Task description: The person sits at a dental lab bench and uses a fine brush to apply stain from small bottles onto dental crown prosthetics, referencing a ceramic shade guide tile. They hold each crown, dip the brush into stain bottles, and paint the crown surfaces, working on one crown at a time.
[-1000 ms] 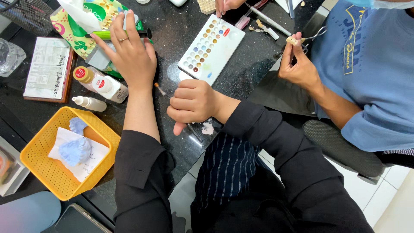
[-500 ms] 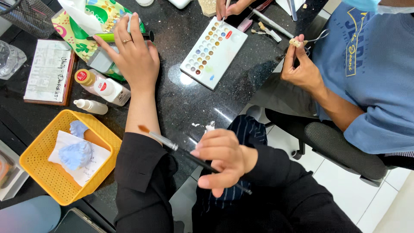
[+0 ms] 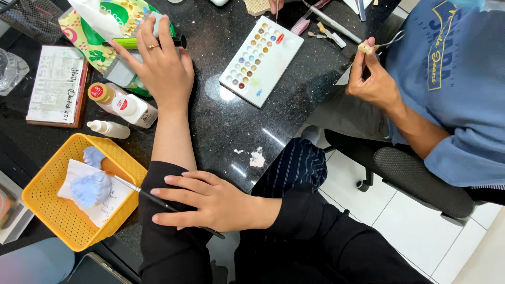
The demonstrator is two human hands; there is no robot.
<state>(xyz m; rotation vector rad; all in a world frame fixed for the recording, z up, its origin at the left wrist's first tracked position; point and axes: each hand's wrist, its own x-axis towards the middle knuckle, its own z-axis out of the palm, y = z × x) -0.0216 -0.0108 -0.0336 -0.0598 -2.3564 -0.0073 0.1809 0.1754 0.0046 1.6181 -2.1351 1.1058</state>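
From the head view, the left hand [image 3: 163, 66] lies palm down on the black speckled counter [image 3: 221, 131], fingers spread and reaching up to a green marker-like pen [image 3: 142, 42] beside a patterned tissue pack [image 3: 92, 31]; the fingertips touch the pen, but whether they grip it cannot be told. The right hand [image 3: 210, 202] crosses over the left forearm's black sleeve, fingers loosely closed on a thin brush [image 3: 139, 190] with a dark handle, whose tip points left toward a yellow perforated basket [image 3: 39, 231]. In the basket a pale blue dental cast [image 3: 92, 189] rests on a sheet of paper. Just beside the left wrist stand a small bottle with a red cap label [image 3: 123, 105] and a little white dropper bottle [image 3: 108, 129]. A white shade palette [image 3: 261, 60] with rows of coloured wells lies near the counter's middle. A booklet [image 3: 55, 87] lies at the left edge. To the right, another person in a blue shirt holds a small tooth-coloured piece [image 3: 364, 48] between the fingers of one hand [image 3: 371, 79].
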